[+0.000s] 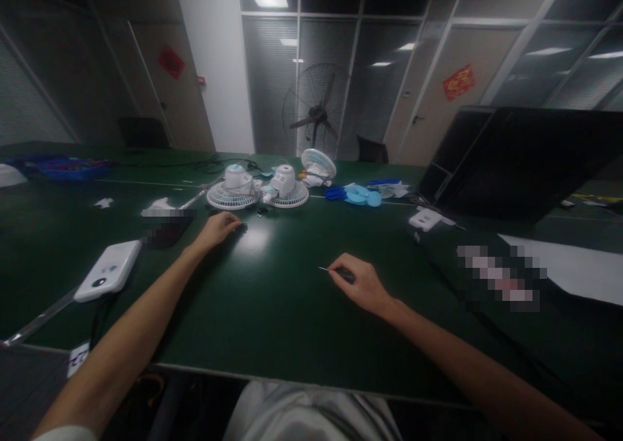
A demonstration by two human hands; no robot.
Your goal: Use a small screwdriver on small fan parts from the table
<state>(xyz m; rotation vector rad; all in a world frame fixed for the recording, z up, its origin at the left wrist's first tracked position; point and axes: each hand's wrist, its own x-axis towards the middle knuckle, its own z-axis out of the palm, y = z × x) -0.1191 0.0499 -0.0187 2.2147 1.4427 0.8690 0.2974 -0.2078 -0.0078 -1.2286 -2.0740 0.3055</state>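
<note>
My left hand (220, 228) reaches out over the green table (272, 318), its fingers pinched on a small black object (240, 227) too small to make out. Just beyond it, two white fan heads (233, 191) lie face down, and a third (317, 167) leans tilted behind them. Nearer the middle, my right hand (357, 279) is closed around a screwdriver (344, 274) with a dark handle, its thin metal shaft pointing left. A small dark part (262, 212) rests on the table in front of the fan heads.
Blue gloves and light-blue fan blades (363, 195) lie behind my right hand. At left are a white device (109, 270) and a blue basket (73, 168). A large black monitor (525, 162) stands at right, with a white box (425, 218) and paper (584, 266) near it.
</note>
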